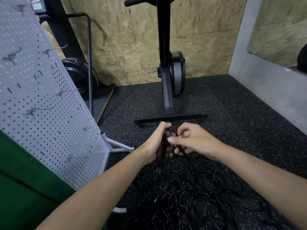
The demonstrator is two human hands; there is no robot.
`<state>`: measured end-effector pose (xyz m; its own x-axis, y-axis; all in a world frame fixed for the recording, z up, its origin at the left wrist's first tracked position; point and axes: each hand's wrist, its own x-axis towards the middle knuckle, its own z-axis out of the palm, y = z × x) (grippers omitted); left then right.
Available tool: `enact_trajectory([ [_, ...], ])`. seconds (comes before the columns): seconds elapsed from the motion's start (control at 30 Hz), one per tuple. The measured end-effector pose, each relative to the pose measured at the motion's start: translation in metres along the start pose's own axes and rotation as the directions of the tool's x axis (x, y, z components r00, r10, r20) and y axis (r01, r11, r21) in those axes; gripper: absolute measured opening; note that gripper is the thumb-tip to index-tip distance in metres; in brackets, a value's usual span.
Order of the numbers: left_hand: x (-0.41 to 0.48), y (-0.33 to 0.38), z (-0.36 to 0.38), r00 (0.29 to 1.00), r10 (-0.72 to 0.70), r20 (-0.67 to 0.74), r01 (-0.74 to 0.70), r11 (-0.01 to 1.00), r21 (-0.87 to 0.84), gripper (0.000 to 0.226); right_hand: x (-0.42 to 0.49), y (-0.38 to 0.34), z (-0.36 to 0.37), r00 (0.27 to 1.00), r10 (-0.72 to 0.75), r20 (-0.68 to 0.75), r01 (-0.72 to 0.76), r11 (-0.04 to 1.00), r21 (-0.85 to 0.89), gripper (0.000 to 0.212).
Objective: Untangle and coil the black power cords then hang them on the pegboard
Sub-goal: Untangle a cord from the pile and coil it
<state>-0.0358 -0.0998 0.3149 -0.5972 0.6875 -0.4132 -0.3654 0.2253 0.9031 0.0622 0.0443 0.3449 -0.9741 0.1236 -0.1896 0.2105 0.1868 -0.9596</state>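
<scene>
Head view: a person looks down at both bare forearms stretched out over a dark speckled floor (232, 103), the hands meeting just below the picture's middle, toward 6 o'clock.
Left hand (156, 143): fingers curled round a bunch of black strands that run top to bottom through the palm; knuckles face 9 o'clock.
Right hand (199, 141): just beside the left, fingertips almost touching it; thumb stretched toward 9 o'clock, fingers bent over a strand that leads off from the bunch. How firm this pinch is cannot be told, as the fingers are slightly blurred.
Black power cords (191, 193): most lie in a loose tangle on the floor at 5 o'clock, under and between the forearms; several strands rise from it into the two hands.
Pegboard (41, 105): pale grey panel, standing upright at 9 o'clock, near the left forearm; its white foot (116, 144) rests on the floor just at 9 o'clock of the left hand.
Hooks (78, 157): thin metal hooks stick out of the board at several heights; each one in view is bare.
Exercise machine (167, 80): black upright frame at 12 o'clock, its crossbar base on the floor just beyond the hands.
Wall (132, 39): chipboard sheets behind the machine.
Green surface (25, 188): at 8 o'clock, in front of the pegboard's lower edge.
</scene>
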Motion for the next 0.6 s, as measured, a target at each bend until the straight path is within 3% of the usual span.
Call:
enact_trajectory([
  [0.1,0.003,0.0,-0.002,0.988,0.0,-0.154,-0.02,0.992,-0.125,0.049,-0.004,0.002,-0.002,0.959,0.18,0.221,-0.142,0.973,-0.18,0.01],
  [0.23,0.003,0.005,-0.01,0.978,0.047,-0.205,-0.103,0.957,-0.273,0.042,-0.004,0.017,-0.009,0.873,0.292,0.392,-0.112,0.9,-0.421,0.031],
  [0.43,-0.004,0.007,-0.004,0.986,0.119,-0.119,-0.146,0.957,-0.252,0.044,0.001,0.033,0.009,0.959,-0.015,0.283,0.123,0.922,-0.368,0.034],
  [0.6,-0.005,0.004,-0.005,0.971,0.181,-0.154,-0.21,0.956,-0.205,0.035,0.003,0.03,0.013,0.982,-0.06,0.177,0.114,0.944,-0.309,0.034],
])
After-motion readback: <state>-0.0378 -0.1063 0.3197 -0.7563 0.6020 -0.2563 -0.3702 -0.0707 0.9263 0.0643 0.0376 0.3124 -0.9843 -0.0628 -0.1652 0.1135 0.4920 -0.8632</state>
